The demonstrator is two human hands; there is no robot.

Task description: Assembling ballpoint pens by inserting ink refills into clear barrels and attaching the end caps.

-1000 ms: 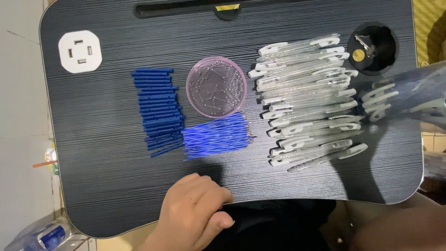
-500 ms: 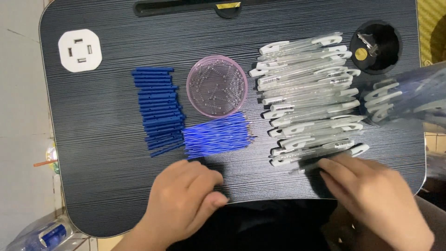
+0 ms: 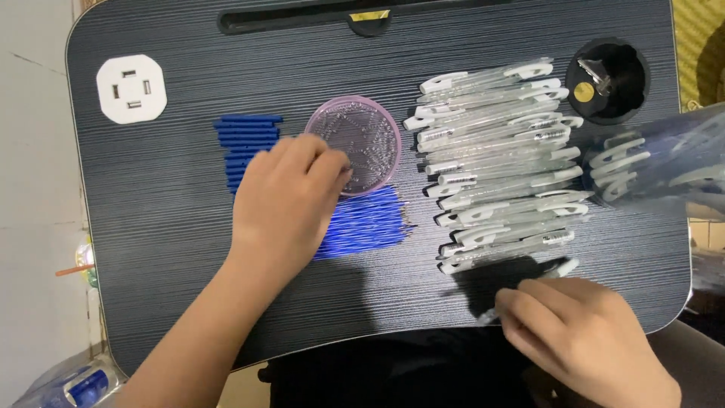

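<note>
- Your left hand (image 3: 291, 200) lies over the blue refills (image 3: 362, 223), fingertips at the pink dish (image 3: 355, 143); what it holds is unclear.
- Your right hand (image 3: 585, 336), below the dish's right-hand pen barrels (image 3: 498, 159), pinches one clear barrel (image 3: 529, 283).

A black lap desk with fine grey horizontal stripes (image 3: 166, 249) carries dark blue plastic caps (image 3: 245, 136), brighter blue ink refills (image 3: 366, 227), a translucent pink round dish (image 3: 366, 136), clear pen barrels with white clips (image 3: 498, 151) and a white square socket plate (image 3: 131, 88).
</note>
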